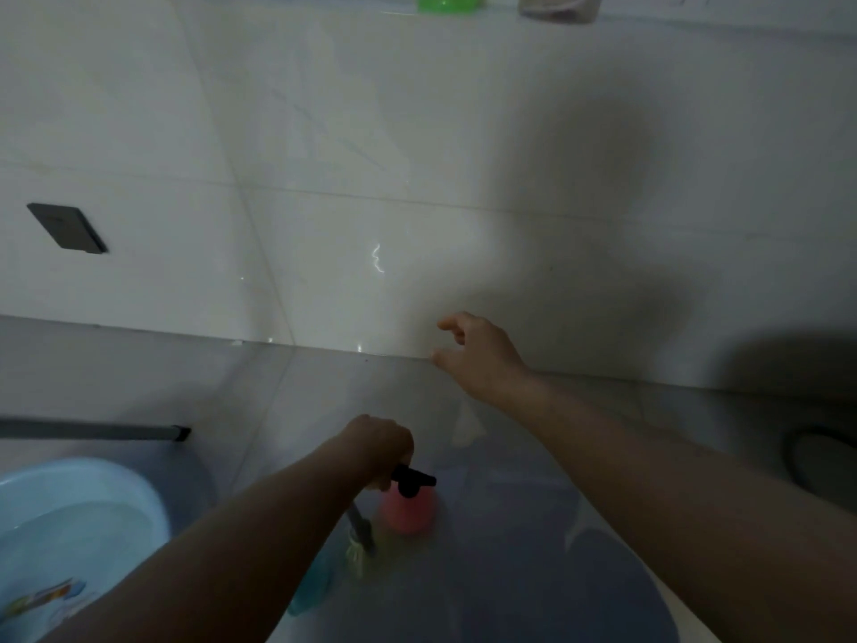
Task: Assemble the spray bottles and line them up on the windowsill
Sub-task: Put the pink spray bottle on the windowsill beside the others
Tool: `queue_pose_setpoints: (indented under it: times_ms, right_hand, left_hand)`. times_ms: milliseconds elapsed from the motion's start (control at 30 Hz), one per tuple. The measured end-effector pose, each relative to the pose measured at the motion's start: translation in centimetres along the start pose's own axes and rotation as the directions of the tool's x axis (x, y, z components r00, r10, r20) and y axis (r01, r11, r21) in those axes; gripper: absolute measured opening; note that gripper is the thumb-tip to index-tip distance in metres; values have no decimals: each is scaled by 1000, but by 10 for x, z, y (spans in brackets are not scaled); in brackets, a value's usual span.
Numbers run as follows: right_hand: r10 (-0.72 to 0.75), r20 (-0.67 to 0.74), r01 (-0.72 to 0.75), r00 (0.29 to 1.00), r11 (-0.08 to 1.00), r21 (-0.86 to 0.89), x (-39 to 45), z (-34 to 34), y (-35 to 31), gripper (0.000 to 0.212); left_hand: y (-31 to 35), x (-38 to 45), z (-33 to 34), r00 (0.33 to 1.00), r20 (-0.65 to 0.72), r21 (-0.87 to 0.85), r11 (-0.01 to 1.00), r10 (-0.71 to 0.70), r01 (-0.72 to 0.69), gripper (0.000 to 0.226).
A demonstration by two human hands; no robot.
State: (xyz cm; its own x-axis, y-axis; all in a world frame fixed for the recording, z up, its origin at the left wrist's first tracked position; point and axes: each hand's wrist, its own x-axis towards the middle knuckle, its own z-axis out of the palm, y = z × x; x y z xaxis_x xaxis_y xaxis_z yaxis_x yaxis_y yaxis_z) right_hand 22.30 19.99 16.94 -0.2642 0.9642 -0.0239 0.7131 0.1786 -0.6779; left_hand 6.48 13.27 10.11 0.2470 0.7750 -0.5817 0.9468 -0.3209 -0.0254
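The pink spray bottle (409, 509) stands low on the floor near a blue basin (69, 517), its black spray head (412, 480) gripped by the left hand (382, 445). The right hand (477, 355) hangs loosely spread and empty by the wall. Lifted by a half-screwed head, the bottle could drop off. Blur hides the thread; two bottles on the windowsill (695, 20) are cut off at the top edge.

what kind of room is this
Probably a bathroom or washroom: glossy white wall tiles run down to a grey tiled floor, and a light blue basin holding water sits on the floor at lower left.
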Motion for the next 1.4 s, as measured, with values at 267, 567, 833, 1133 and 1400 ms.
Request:
queue_pose_setpoints:
  times_ms: [267, 567, 833, 1133, 1400]
  right_hand:
    - [45, 77, -43, 996, 999, -19, -1, 2, 15, 49]
    - [180, -34, -150, 983, 899, 412, -4, -22, 27, 78]
    - [-51, -442, 184, 896, 947, 265, 13, -81, 6, 106]
    - [-60, -692, 239, 720, 957, 166, 50, -209, -45, 112]
    - [-30, -775, 218, 632, 966, 141, 91, -320, -72, 101]
  left_hand:
    - [-16, 10, -39, 965, -260, -318, 947, -35, -51, 23]
    - [-29, -16, -164, 806, -576, -660, 661, -138, -358, 15]
    - [-3, -39, -282, 668, -716, -685, 389, -203, -616, 11]
    - [59, -49, -370, 556, -766, -611, 100, -323, -785, 6]
    - [90, -17, -395, 588, -779, -626, 232, -218, -744, 57]
